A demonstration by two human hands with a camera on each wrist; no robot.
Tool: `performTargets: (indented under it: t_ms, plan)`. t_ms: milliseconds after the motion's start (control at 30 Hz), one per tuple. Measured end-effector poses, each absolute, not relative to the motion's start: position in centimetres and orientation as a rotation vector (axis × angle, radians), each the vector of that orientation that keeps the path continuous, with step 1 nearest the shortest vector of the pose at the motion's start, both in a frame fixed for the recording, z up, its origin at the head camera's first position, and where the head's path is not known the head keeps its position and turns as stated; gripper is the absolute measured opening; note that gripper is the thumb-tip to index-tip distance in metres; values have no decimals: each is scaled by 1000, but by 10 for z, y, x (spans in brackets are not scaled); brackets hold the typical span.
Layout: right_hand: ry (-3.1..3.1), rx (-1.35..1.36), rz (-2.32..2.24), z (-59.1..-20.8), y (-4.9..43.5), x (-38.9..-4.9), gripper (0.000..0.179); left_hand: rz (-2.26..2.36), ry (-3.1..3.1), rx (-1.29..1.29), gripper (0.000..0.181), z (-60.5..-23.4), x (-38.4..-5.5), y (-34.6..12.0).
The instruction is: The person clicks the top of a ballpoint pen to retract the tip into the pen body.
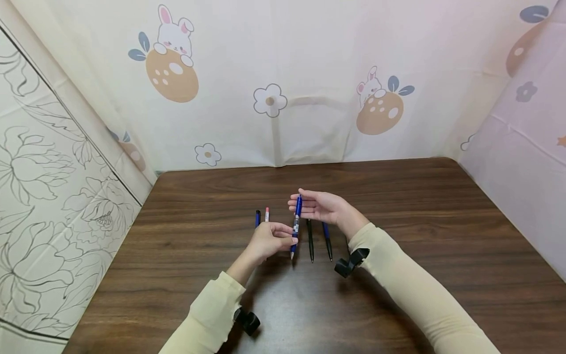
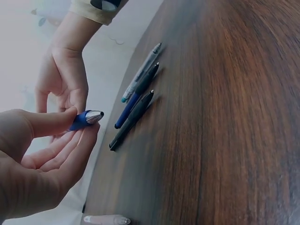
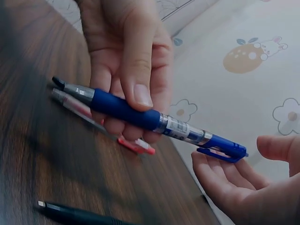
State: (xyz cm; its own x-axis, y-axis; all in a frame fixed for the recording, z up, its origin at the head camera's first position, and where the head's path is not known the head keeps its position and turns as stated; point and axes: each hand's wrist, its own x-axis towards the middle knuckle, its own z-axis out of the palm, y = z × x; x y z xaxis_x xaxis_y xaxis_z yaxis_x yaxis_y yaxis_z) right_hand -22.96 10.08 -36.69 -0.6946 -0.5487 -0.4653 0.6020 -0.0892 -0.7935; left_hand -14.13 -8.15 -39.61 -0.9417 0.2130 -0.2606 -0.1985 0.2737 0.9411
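Observation:
My left hand [image 1: 270,238] pinches a blue retractable pen [image 1: 296,221] between thumb and fingers at its blue grip, above the silver tip. The pen is held over the table, its tip toward me and its clip end pointing away. Beside the clip end is my right hand [image 1: 326,206], fingers extended behind the pen. In the right wrist view, the right thumb [image 3: 276,147] stands apart from the pen, with the fingers under the clip; whether they touch it I cannot tell. A barcode label shows on the clear middle of the barrel.
On the dark wooden table [image 1: 177,275], a black pen [image 1: 311,241] and a blue-and-black pen [image 1: 327,241] lie right of the held pen. A clear pen [image 2: 141,72] lies beyond them. To the left are a red-ended pen [image 1: 267,214] and a dark blue pen [image 1: 258,218], partly hidden.

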Motion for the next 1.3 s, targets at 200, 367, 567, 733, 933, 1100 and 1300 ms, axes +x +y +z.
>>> performTargets:
  t_ms: [200,367,567,733,933,1100,1300]
  plan:
    - [1517,75,-1871,-369,103,-230,56,1661,2351,-12,22,-397,-140,-82]
    - [1559,91,-1869,-371,108,-231,55,1585,2453,-27,20,-400,-140,-84]
    - [1577,71,-1872,-372,116,-230,57,1474,2559,-25,20,-402,-142,-85]
    - [1577,57,-1873,-372,118,-230,57,1424,2616,-34,20,-405,-143,-84]
    - [1682,18,-1826,-372,121,-227,56,1366,2692,-19,19,-405,-142,-81]
    - [1807,-49,-1757,-372,124,-223,54,1313,2739,-31,18,-403,-141,-80]
    - [1870,-71,-1712,-372,126,-220,53,1259,2797,-34,18,-402,-139,-78]
